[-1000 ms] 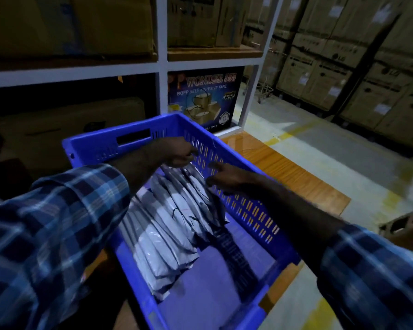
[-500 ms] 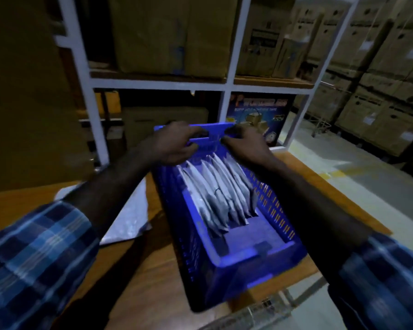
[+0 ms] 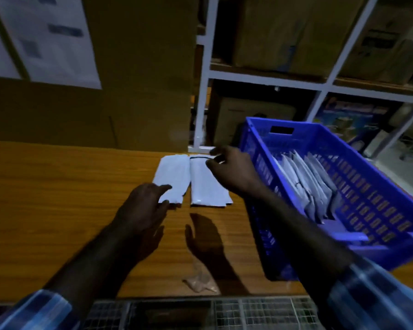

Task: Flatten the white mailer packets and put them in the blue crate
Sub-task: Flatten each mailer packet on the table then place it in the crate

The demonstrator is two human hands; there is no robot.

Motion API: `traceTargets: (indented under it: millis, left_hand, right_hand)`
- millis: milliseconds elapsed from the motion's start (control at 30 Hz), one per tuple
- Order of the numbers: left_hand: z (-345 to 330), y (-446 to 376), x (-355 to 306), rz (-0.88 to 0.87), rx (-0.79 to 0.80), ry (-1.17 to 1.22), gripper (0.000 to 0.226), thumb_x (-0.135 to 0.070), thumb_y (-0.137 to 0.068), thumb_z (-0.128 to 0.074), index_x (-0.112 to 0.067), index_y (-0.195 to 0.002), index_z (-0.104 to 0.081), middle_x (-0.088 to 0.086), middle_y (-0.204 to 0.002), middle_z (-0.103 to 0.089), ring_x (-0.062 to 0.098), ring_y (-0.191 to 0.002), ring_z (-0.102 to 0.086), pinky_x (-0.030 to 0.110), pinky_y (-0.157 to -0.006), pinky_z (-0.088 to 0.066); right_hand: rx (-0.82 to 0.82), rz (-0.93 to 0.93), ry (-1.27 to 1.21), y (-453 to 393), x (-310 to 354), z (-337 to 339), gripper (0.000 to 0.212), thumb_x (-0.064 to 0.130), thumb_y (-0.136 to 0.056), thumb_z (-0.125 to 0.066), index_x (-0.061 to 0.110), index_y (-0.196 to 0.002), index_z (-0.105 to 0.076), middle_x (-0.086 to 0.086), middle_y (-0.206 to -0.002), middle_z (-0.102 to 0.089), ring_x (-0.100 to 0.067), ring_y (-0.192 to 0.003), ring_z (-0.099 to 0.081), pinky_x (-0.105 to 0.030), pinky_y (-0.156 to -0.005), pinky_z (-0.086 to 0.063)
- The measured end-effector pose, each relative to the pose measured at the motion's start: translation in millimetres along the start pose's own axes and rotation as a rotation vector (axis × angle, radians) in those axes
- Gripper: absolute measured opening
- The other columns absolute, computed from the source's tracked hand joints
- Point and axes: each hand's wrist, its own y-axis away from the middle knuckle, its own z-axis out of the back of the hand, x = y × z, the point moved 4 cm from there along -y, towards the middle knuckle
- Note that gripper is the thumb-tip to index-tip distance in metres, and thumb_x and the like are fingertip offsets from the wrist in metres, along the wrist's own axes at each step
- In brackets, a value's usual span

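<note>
nearest us, a wire grid (image 3: 224, 310) runs along the table (image 3: 57, 210) edge below our wrists, blurred and partly cut off by the frame. just above it, between our forearms, lies a small crumpled scrap (image 3: 199, 281) we cannot make out.

our left hand (image 3: 142, 211) hangs open over the wood, fingers loose, its fingertips overlapping the near corner of the left white packet (image 3: 173, 177). whether they touch it we cannot tell. our right hand (image 3: 233, 172) reaches over the right white packet (image 3: 209, 186), fingers curled at its far end; whether it pinches the edge is too blurred to say. the two packets lie flat side by side.

right of that hand sits the blue crate (image 3: 379, 194), our right forearm crossing its near wall. more packets (image 3: 305, 179) stand on edge inside.

beyond the hands rise a cardboard box (image 3: 138, 79) and white shelving (image 3: 205, 75), dim.
</note>
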Motion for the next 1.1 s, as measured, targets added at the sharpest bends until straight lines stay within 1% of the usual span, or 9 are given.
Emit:
traceTargets:
  millis: [100, 167, 300, 367, 500, 733, 833, 933, 1100]
  left_hand:
    - [-20, 35, 42, 0.109, -0.031, 0.000, 0.048, -0.038, -0.089, -0.048, -0.019, -0.131, -0.058, 0.009, -0.119, -0.065, 0.030, -0.116, -0.053, 0.043, -0.101, -0.042]
    - [-34, 52, 72, 0.178, 0.011, -0.064, 0.052, -0.044, -0.090, -0.037, -0.021, -0.134, -0.054, 0.005, -0.128, -0.061, 0.027, -0.124, -0.047, 0.049, -0.110, -0.031]
    - [-64, 79, 116, 0.296, 0.153, -0.138, 0.078, -0.062, -0.089, -0.015, -0.018, -0.148, -0.040, 0.009, -0.156, -0.034, 0.029, -0.145, -0.027, 0.052, -0.117, -0.012]
    - [-70, 82, 119, 0.294, 0.156, -0.141, 0.077, -0.063, -0.091, -0.016, -0.016, -0.146, -0.044, 0.010, -0.154, -0.036, 0.030, -0.143, -0.032, 0.049, -0.115, -0.009]
    - [-72, 79, 119, 0.291, 0.155, -0.177, 0.070, -0.058, -0.093, -0.025, -0.013, -0.137, -0.056, 0.012, -0.146, -0.048, 0.032, -0.134, -0.046, 0.049, -0.112, -0.015]
    - [-76, 77, 122, 0.272, 0.107, -0.150, 0.080, -0.060, -0.096, -0.007, -0.011, -0.138, -0.054, 0.015, -0.145, -0.048, 0.034, -0.136, -0.042, 0.053, -0.113, -0.014]
    - [-75, 77, 121, 0.267, 0.090, -0.143, 0.080, -0.060, -0.096, -0.008, -0.011, -0.138, -0.055, 0.015, -0.145, -0.048, 0.033, -0.137, -0.040, 0.053, -0.114, -0.013]
    - [-74, 77, 122, 0.276, 0.113, -0.148, 0.078, -0.060, -0.096, -0.010, -0.012, -0.137, -0.055, 0.014, -0.146, -0.048, 0.030, -0.139, -0.033, 0.049, -0.115, -0.004]
    - [-72, 77, 123, 0.296, 0.160, -0.123, 0.071, -0.060, -0.094, -0.022, -0.015, -0.136, -0.056, 0.010, -0.145, -0.050, 0.026, -0.138, -0.033, 0.046, -0.115, -0.003]
  right_hand:
    - [0.088, -0.053, 0.064, -1, 2, -48, 0.037, 0.035, -0.090, -0.061, 0.019, -0.124, -0.063, -0.003, -0.110, -0.072, -0.021, -0.104, -0.065, -0.033, -0.091, -0.052]
    - [0.148, -0.132, 0.077, -4, -1, -79, 0.042, 0.036, -0.090, -0.061, 0.018, -0.128, -0.060, -0.005, -0.113, -0.071, -0.023, -0.101, -0.067, -0.035, -0.091, -0.053]
    - [0.210, -0.238, 0.123, -19, -1, -130, 0.044, 0.034, -0.092, -0.061, 0.011, -0.129, -0.057, -0.008, -0.125, -0.064, -0.025, -0.112, -0.060, -0.026, -0.084, -0.043]
    - [0.210, -0.279, 0.146, -31, -2, -151, 0.045, 0.033, -0.093, -0.061, 0.008, -0.129, -0.055, -0.009, -0.127, -0.061, -0.025, -0.115, -0.058, -0.027, -0.085, -0.042]
    - [0.157, -0.332, 0.200, -60, -7, -193, 0.058, 0.046, -0.091, -0.060, 0.007, -0.133, -0.049, -0.015, -0.133, -0.054, -0.031, -0.122, -0.050, -0.039, -0.101, -0.042]
    - [0.040, -0.308, 0.459, -80, -5, -255, 0.092, 0.068, -0.086, -0.053, 0.004, -0.146, -0.027, -0.024, -0.146, -0.035, -0.039, -0.132, -0.036, -0.045, -0.105, -0.036]
    - [-0.012, -0.302, 0.494, -79, -7, -273, 0.081, 0.048, -0.089, -0.060, 0.001, -0.147, -0.029, -0.029, -0.146, -0.035, -0.042, -0.130, -0.038, -0.047, -0.103, -0.038]
    - [-0.149, -0.236, 0.448, -76, -7, -270, 0.056, 0.022, -0.081, -0.065, -0.002, -0.129, -0.051, -0.027, -0.122, -0.056, -0.042, -0.109, -0.053, -0.045, -0.086, -0.046]
    - [-0.267, -0.255, 0.077, -79, -6, -227, 0.030, 0.023, -0.092, -0.060, 0.005, -0.116, -0.064, -0.013, -0.115, -0.067, -0.029, -0.107, -0.060, -0.031, -0.086, -0.046]
